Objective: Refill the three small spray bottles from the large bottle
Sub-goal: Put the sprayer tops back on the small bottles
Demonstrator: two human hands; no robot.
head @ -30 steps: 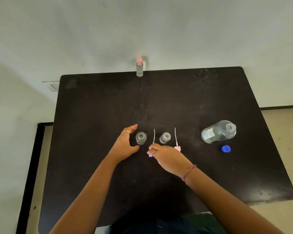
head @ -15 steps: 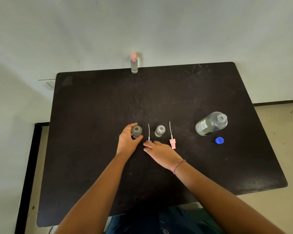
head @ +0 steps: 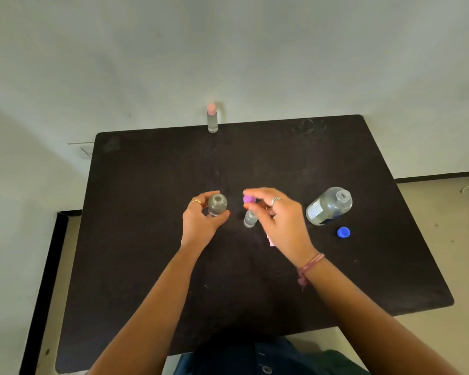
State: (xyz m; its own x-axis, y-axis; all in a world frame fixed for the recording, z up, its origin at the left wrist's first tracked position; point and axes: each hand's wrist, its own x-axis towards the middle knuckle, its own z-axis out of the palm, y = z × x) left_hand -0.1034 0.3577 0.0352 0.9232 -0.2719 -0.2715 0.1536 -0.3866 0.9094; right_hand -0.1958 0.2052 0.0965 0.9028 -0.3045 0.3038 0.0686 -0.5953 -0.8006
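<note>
The right hand (head: 279,220) covers most of a pink spray head (head: 270,241) lying on the desk (head: 146,253), of which only a small corner shows below the palm; its dip tube cannot be made out. The same hand partly overlaps an uncapped small spray bottle (head: 250,219), clear and cylindrical, standing near the desk's centre. Motion blur softens the fingertips (head: 248,192), which pinch a purple spray head (head: 248,199) above and just beside that bottle. The left hand (head: 201,223), wearing a gold ring, curls its fingers and thumb round a second open small bottle (head: 217,204), upright, left of the first. A third small bottle with a pink cap (head: 212,121), hazy in outline, stands at the middle of the far edge. The large bottle (head: 329,206), clear plastic with a white label, stands uncapped towards the right edge, well apart from the right hand; its round blue cap (head: 343,232) lies just beside it on the near side. The desk top is matt, dark, with rounded corners.
</note>
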